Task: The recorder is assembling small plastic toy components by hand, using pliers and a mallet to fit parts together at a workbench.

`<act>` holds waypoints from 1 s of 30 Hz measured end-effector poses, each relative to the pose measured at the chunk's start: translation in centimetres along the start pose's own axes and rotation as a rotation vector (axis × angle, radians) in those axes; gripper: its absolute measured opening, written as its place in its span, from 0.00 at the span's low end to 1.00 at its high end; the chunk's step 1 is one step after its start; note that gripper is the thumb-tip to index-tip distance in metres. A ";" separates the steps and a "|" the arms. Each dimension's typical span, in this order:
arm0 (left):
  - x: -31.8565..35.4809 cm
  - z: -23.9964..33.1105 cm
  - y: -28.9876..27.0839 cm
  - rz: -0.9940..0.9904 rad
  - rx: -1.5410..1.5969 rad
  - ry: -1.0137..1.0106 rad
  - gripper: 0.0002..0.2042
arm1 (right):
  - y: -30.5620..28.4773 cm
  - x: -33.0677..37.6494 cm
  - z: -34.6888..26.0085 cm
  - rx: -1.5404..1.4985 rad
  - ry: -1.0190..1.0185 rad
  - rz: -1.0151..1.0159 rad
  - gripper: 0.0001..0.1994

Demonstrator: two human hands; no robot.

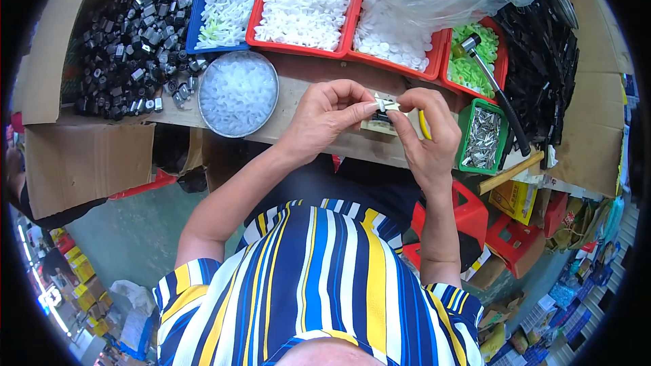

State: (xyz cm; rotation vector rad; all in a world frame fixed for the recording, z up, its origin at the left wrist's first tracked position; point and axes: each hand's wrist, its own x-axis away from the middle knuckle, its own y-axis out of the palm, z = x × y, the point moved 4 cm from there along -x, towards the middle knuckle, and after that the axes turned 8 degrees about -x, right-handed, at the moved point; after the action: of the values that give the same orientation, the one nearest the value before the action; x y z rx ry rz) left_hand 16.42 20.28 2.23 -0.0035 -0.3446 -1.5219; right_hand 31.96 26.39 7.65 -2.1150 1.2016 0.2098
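Observation:
Above the bench, my left hand (324, 116) pinches a small white plastic piece (382, 104) between thumb and fingertips. My right hand (432, 134) closes on the same spot from the other side, its thumb and forefinger at a whitish part; the exact shape is too small to tell. Just under the fingertips lies a pale block (381, 126) with a dark middle, partly covered by the hands. A yellow curved handle (424, 124) shows beside my right fingers; the rest of that tool is hidden.
A round tray of translucent pieces (239, 92) stands left, beside a heap of black and metal parts (135, 47). Red trays (303, 5) and a blue tray (224, 12) line the back. Right are a green tray of metal pins (483, 137), a hammer (498, 88) and black strips (539, 68).

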 end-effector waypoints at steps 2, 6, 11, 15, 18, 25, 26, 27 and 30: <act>0.2 -0.6 0.1 0.080 0.160 -0.091 0.08 | -0.2 0.4 0.0 -0.008 0.017 0.045 0.08; 0.8 -0.9 0.7 0.062 0.178 -0.112 0.08 | 0.8 1.4 0.5 -0.046 0.009 0.040 0.09; 1.5 -0.6 0.7 0.087 0.102 0.020 0.10 | 1.4 1.1 0.4 -0.084 0.026 -0.016 0.07; 2.0 0.1 0.1 0.025 -0.018 0.131 0.14 | 2.0 1.0 0.2 -0.144 0.053 -0.084 0.07; 2.0 0.1 -0.5 0.029 -0.237 0.184 0.15 | 2.4 0.8 0.3 -0.160 0.049 -0.100 0.07; 2.7 0.8 -1.3 0.214 -0.627 0.411 0.17 | 3.3 0.6 1.4 -0.107 0.034 -0.150 0.07; 3.0 0.9 -1.4 0.273 -0.782 0.546 0.18 | 3.5 0.5 1.7 -0.067 0.011 -0.169 0.07; 3.1 0.8 -1.6 0.275 -0.783 0.544 0.18 | 3.7 0.4 2.1 -0.069 0.011 -0.170 0.07; 3.6 0.7 -1.5 0.314 -1.038 0.675 0.17 | 4.1 0.4 3.1 -0.005 -0.055 -0.204 0.06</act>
State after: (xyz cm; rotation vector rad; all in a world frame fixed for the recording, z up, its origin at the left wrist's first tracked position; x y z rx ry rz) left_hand 14.83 16.84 3.40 -0.3360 0.9546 -1.1555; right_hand 29.42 26.66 3.15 -2.2038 0.9471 0.1767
